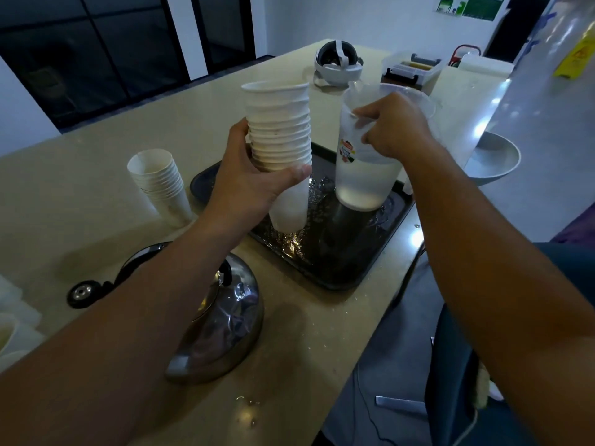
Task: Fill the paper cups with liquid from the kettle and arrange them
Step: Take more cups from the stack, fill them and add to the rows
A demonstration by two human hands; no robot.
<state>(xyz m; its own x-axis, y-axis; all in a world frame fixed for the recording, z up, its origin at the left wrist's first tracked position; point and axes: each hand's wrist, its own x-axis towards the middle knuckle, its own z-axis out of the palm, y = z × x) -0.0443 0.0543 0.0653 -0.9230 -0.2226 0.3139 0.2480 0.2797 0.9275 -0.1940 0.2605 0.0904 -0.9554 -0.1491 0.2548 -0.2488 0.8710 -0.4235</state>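
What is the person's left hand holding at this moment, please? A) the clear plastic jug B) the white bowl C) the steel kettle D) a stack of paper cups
D: the left hand grips a stack of paper cups raised above the black tray, while the right hand holds the clear plastic jug and the steel kettle sits untouched on the counter.
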